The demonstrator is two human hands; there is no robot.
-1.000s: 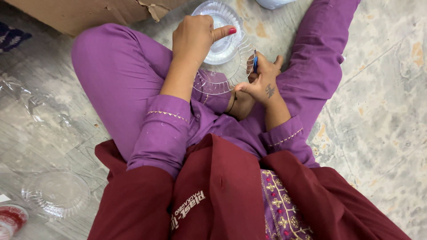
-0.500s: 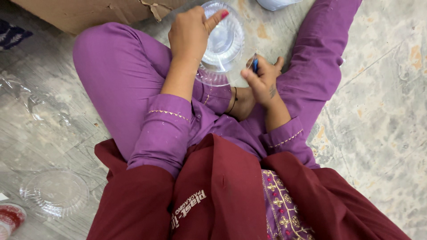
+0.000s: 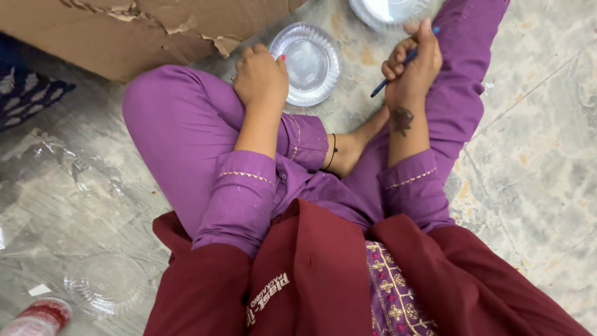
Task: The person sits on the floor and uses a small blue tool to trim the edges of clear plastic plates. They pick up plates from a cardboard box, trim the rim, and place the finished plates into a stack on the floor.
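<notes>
A person in purple trousers and a maroon jacket sits on a mottled stone floor (image 3: 535, 186), seen from above. At far left a patterned dark blue cloth (image 3: 25, 99) lies beside crumpled clear plastic wrap (image 3: 68, 180), and lower down a clear plastic lid (image 3: 106, 283) rests near a red-capped container (image 3: 40, 316) at the bottom edge. A torn cardboard box (image 3: 124, 31) fills the upper left. The left hand (image 3: 261, 78) rests on the raised left knee, its fingers curled loosely together with the red-nailed thumb touching the near rim of a clear round plastic dish (image 3: 308, 62) that lies flat on the floor just beside the knee; whether the fingers grip the dish cannot be told. A bare foot with a black anklet (image 3: 333, 152) lies tucked between the legs. Further right, the right hand (image 3: 413, 68), marked with a dark henna design at the wrist, is lifted over the outstretched right leg, fingers clamped around a blue pen (image 3: 395, 78) held at a slant. Another clear plastic dish (image 3: 385, 11) sits at the top edge, just beyond that hand.
</notes>
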